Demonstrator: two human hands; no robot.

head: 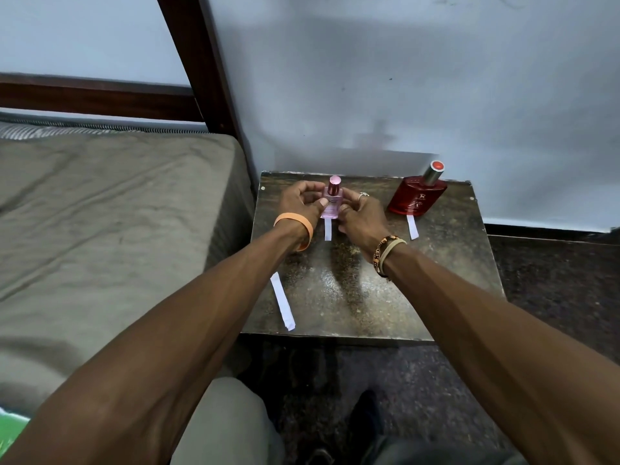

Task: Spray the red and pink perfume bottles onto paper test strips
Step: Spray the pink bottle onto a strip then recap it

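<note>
- Lying nearest, a spare paper strip sits at the table edge — well clear.
- Left hand and right hand both clasp the upright pink perfume bottle; steady it, cap still on.
- Its test strip pokes out beneath.
- Farther right, the red perfume bottle stands untouched.

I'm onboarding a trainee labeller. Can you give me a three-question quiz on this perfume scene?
1. True or false: the red bottle is being held.
2. How many paper strips lie on the table?
3. The pink bottle is touched by: A) left hand only B) right hand only C) both.

Key: 1 false; 2 three, one each before the pink bottle and the red, one at the table's left edge; 3 C.
</note>
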